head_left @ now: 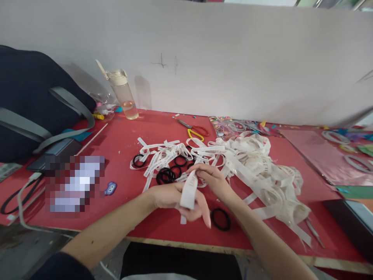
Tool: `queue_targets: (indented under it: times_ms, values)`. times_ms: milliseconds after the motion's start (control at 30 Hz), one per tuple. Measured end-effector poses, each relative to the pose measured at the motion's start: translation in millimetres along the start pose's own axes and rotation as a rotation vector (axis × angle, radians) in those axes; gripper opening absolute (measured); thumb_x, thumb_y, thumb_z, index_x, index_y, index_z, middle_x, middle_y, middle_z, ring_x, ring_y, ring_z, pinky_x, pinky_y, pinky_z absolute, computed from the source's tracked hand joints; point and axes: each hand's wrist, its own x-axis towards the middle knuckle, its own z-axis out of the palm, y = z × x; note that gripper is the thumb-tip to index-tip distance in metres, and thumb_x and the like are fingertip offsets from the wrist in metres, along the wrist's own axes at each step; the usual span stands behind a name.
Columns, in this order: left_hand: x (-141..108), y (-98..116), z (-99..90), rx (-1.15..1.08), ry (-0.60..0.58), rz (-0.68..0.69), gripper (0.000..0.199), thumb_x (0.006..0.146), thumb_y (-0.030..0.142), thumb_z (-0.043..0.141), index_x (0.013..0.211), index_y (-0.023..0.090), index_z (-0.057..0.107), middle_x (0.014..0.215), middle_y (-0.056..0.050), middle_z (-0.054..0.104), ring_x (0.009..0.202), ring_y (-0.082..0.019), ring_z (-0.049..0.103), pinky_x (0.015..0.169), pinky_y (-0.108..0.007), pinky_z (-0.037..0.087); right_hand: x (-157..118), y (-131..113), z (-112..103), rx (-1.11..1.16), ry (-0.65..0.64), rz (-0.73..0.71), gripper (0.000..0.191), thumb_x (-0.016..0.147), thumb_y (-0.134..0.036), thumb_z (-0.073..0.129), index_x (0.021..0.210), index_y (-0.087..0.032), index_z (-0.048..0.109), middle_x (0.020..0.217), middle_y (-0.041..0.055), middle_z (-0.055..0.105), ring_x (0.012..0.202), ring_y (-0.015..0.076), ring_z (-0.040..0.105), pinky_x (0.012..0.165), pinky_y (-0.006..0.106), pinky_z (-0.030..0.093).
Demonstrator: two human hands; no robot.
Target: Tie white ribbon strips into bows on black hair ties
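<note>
Nearest the lens, two bare forearms are seen reaching in over the front edge of the red-topped bench (122, 147), and the left hand (175, 198) is held palm-down with its fingers (201, 214) stretched out and loosely spread. Draped over that hand is a short white printed ribbon strip (188, 190), its long axis running from the knuckles down toward the bench edge, the lower end hanging past the fingers. The upper end of the strip is pinched by the right hand (211, 177), whose fingers are closed on it just above and behind the left hand, so the strip lies between the two hands, touching both. A single black elastic hair band (220, 219) is seen lying flat on the bench just beside the left fingertips, on the right-hand side. Farther back, a cluster of black hair bands (169, 173) is mixed into a tangled heap of white ribbon (256, 167). Yellow-and-red-handled scissors (194, 130), a clear drinking bottle (124, 95) and a dark blue bag (32, 101) are noted behind.
</note>
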Motion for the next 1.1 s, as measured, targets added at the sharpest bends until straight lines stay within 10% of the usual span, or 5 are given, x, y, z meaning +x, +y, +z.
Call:
queue_targets:
  times_ms: [267,467,700,933,1100]
  values:
    - [-25.6,35.7,-11.8,-0.174,0.456,0.618,0.02,0.084,0.027,0.055,0.086,0.031,0.074,0.04,0.009,0.006,0.034,-0.007,0.004,0.037,-0.02,0.018,-2.5,-10.5,-6.8,0.279,-0.07,0.078,0.025,0.087,-0.03,0.059,0.11,-0.019,0.059,0.073,0.0,0.07,0.063,0.0134,0.064,0.062,0.026,0.05]
    - [-26.0,39.8,-17.0,-0.22,0.691,0.697,0.038,0.096,0.032,0.035,0.092,0.029,0.073,0.045,0.009,0.002,0.04,-0.009,-0.003,0.037,-0.019,0.014,2.2,-3.0,-28.5,0.101,-0.027,0.176,0.024,0.077,-0.02,0.049,0.095,-0.017,0.064,0.07,0.0008,0.068,0.046,0.0105,0.054,0.043,0.022,0.041]
    - [-12.0,19.6,-14.3,-0.232,0.427,0.501,0.026,0.087,0.032,0.048,0.091,0.021,0.071,0.043,0.009,0.013,0.039,-0.008,0.006,0.039,-0.021,0.019,-9.1,-3.5,-8.0,-0.509,0.172,-0.5,0.04,0.086,-0.008,0.047,0.118,-0.026,0.063,0.124,0.0073,0.063,0.125,0.0237,0.054,0.108,0.046,0.043]
    - [2.7,-3.3,-2.9,-0.14,0.26,0.272,0.023,0.084,0.036,0.061,0.086,0.014,0.066,0.043,0.009,0.024,0.038,-0.008,0.023,0.043,-0.023,0.021,-18.2,-0.6,18.3,-0.432,-0.125,-0.513,0.063,0.092,-0.011,0.048,0.15,-0.031,0.03,0.156,0.0064,0.037,0.146,0.0231,0.032,0.12,0.049,0.031]
    - [4.1,0.5,8.6,-0.008,0.076,0.076,0.037,0.088,0.046,0.059,0.09,0.011,0.07,0.045,0.008,0.03,0.04,-0.007,0.023,0.044,-0.023,0.017,-13.2,-4.4,11.5,-0.391,-0.129,-0.581,0.048,0.094,-0.033,0.056,0.141,-0.034,0.046,0.148,0.0051,0.049,0.14,0.025,0.042,0.116,0.046,0.038]
